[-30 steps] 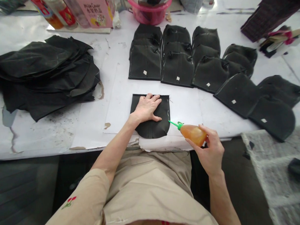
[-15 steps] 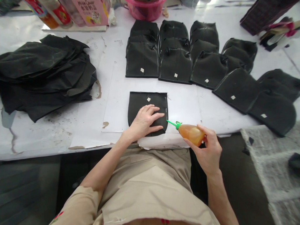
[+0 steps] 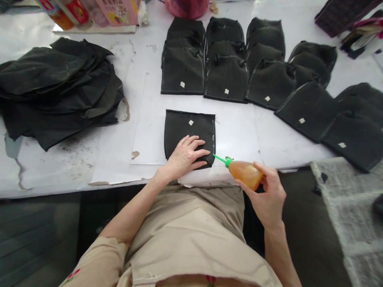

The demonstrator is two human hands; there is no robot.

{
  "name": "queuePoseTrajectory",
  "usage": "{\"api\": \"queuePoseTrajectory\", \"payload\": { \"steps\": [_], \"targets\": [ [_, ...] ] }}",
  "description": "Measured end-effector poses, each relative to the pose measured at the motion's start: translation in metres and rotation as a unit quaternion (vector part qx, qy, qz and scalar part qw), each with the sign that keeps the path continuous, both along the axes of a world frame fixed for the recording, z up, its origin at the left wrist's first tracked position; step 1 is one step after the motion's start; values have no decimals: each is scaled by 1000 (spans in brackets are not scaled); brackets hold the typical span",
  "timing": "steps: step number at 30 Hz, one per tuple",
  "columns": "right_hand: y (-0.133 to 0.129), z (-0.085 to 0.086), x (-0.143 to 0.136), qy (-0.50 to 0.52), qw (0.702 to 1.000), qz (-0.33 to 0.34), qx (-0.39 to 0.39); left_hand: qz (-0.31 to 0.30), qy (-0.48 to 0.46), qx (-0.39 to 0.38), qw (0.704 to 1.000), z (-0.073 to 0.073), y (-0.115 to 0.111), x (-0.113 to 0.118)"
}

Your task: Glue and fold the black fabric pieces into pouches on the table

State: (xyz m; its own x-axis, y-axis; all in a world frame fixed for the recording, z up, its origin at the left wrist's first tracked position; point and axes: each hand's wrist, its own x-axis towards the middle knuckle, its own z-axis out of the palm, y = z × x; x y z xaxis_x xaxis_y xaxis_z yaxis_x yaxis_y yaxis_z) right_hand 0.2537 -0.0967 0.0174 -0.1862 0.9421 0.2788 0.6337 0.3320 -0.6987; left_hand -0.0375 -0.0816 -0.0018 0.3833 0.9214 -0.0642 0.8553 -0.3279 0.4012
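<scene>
A black fabric piece with a small white tag lies on the white-covered table. My left hand rests on its lower part with the fingers spread. To the right, my right hand grips a squeeze bottle of amber liquid, tilted so that its green nozzle points left. The nozzle's tip is at the piece's lower right edge. Whitish, shiny marks run along that edge above the tip.
Overlapping rows of black pieces stretch across the back and right. A pile of black material lies left. Bottles, a pink box and a pink tub stand behind. The table's front edge runs beneath my forearm.
The view has shifted slightly. Both hands keep nearly the same pose, with the nozzle tip still at the right edge of the black piece, slightly nearer its lower corner.
</scene>
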Motion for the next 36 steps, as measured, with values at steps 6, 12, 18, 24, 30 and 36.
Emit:
{"api": "queuePoseTrajectory", "payload": {
  "steps": [6,12,18,24,30,36],
  "targets": [
    [-8,0,3,14,1000,0,-13,6,-4,2,1000,0,-2,1],
    [-15,1,4,27,999,6,-21,6,1,9,1000,-1,-2,0],
    [-21,3,5,35,999,12,-27,3,-12,31,999,-8,-3,-2],
    [-27,-3,12,79,993,-5,-89,1,-32,57,998,-12,-4,-2],
    [-19,-23,14,180,969,-44,-165,11,-45,53,998,-16,-6,-3],
    [-14,-36,7,222,958,-63,-168,16,-49,54,997,-17,-6,-5]
  ]
}}
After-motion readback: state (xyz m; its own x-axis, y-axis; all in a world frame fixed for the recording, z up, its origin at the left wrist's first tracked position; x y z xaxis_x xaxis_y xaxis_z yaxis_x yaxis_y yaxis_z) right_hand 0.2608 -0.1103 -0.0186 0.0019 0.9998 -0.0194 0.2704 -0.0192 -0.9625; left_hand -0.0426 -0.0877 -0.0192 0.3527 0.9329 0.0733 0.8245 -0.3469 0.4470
